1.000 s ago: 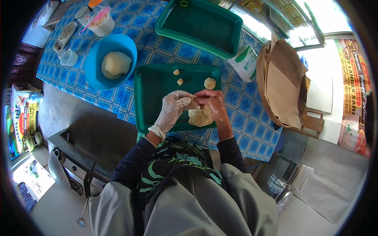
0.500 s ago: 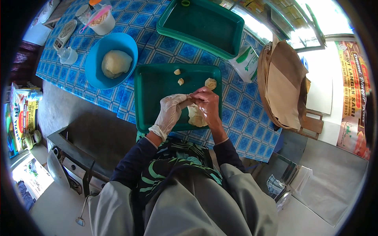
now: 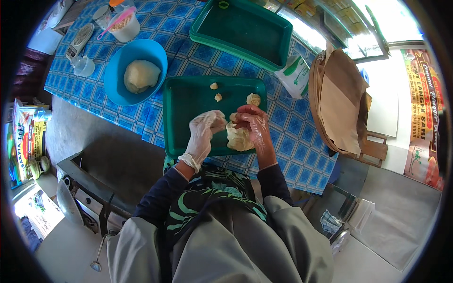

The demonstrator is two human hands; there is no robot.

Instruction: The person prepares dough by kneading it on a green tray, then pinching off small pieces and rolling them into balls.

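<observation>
My left hand [image 3: 204, 132], in a translucent glove, has its fingertips pinched over the green tray [image 3: 186, 94]; what is between them is too small to tell. Beside it my right hand [image 3: 255, 127], glistening with pale smears, grips a small dough piece [image 3: 233, 118]. Directly beneath lies a large, lumpy cream dough mass [image 3: 238, 140], partly covered by the fingers. Farther up the tray are two small dough bits [image 3: 213, 86] [image 3: 218, 97] and a rounder dough piece [image 3: 253, 99].
A blue bowl [image 3: 111, 85] holds smooth dough [image 3: 141, 75]. Behind are stacked green trays [image 3: 236, 37], a white bag [image 3: 290, 78], tubs [image 3: 123, 30] and a scale [image 3: 75, 49] on the checked cloth [image 3: 288, 151]. At right stands a round woven tray lined with brown paper [image 3: 339, 108].
My hands have separated slightly at the fingertips since half a second ago. The small piece in my right hand now shows, and more of the large dough mass is visible.
</observation>
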